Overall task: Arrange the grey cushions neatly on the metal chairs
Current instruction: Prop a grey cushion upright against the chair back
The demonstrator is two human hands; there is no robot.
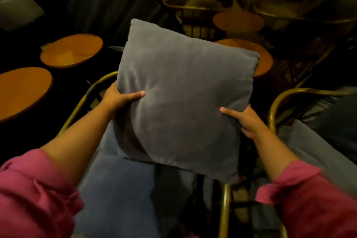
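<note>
Far left: two round orange tabletops. Centre: left hand and right hand, both in rolled pink sleeves, each clamped on a side edge of one square grey velvet cushion, held tilted above a brass-framed metal chair with a grey seat pad. Right: second brass chair, just beside.

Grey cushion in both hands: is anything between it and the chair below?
Nothing visible. The grey cushion, held by the left hand and right hand, hangs above the chair's padded seat.
</note>
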